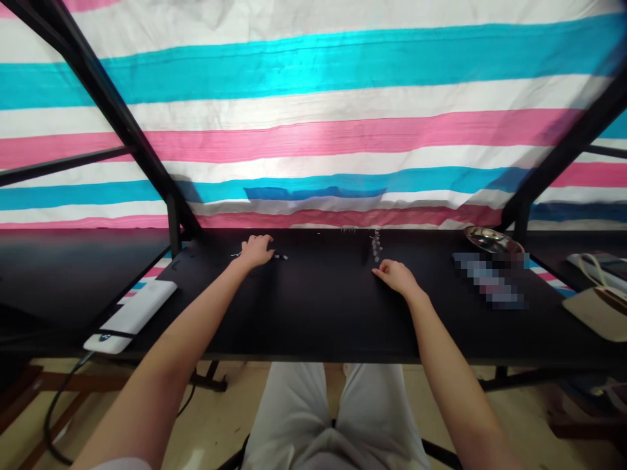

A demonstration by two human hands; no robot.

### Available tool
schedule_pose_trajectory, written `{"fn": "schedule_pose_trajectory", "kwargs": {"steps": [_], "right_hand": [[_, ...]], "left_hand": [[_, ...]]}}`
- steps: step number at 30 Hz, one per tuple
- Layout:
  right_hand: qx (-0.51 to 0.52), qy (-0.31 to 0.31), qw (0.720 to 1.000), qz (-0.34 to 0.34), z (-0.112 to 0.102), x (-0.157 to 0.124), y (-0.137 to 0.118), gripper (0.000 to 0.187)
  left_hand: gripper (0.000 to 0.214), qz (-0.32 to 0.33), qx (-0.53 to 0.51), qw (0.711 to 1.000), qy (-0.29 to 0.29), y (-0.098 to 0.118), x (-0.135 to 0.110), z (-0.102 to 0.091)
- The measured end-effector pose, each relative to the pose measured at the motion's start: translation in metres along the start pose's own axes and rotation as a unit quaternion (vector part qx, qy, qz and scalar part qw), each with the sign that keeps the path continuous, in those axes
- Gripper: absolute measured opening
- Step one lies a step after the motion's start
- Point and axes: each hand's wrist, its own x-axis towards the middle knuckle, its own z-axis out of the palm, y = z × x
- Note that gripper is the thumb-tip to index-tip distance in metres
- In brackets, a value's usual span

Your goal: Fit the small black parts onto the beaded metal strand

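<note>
My left hand (257,250) rests on the black table (318,313) at its far left, fingers curled, fingertips beside several tiny pale beads (281,256); a thin thread seems to trail from its wrist side. My right hand (396,275) lies on the table right of centre, fingers loosely curled downward, just below a short strand of clear beads (375,247). I cannot make out whether either hand pinches anything.
A metal bowl (491,240) sits at the table's far right, with a blurred patch beside it. A white power bank (132,315) with a cable lies at the left edge. A cream bag (600,307) lies at the right. Striped cloth (313,130) hangs behind black frame bars.
</note>
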Motion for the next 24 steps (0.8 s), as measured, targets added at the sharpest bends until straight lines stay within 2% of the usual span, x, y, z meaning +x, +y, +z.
{"fn": "schedule_pose_trajectory", "kwargs": {"steps": [4,7,10,15,19,21,23,24], "right_hand": [[0.000,0.005,1.000,0.003,0.002,0.000,0.002,0.025],[0.000,0.005,1.000,0.007,0.002,0.000,0.001,0.026],[0.000,0.003,1.000,0.007,0.002,0.000,0.000,0.026],[-0.002,0.003,1.000,0.000,-0.004,-0.004,-0.002,0.023],[0.022,0.061,0.997,-0.050,-0.013,-0.013,-0.028,0.027],[0.096,0.120,0.985,-0.079,-0.016,-0.016,-0.055,0.031],[0.234,0.124,0.958,-0.109,-0.015,-0.016,-0.085,0.031],[0.312,0.103,0.938,-0.114,-0.014,-0.015,-0.099,0.032]], "left_hand": [[0.046,0.011,-0.029,0.996,-0.080,-0.008,0.006,-0.002],[0.058,0.036,-0.007,0.996,-0.075,-0.001,0.001,0.006],[0.062,0.040,0.008,0.999,-0.035,0.007,-0.003,0.017],[0.044,0.018,-0.023,0.999,0.032,0.019,-0.009,0.023],[0.044,0.060,-0.096,0.984,0.141,0.043,-0.021,0.018],[0.045,0.105,-0.144,0.961,0.210,0.065,-0.031,0.015],[0.047,0.136,-0.179,0.942,0.250,0.088,-0.041,0.015],[0.048,0.144,-0.193,0.935,0.259,0.099,-0.045,0.016]]}}
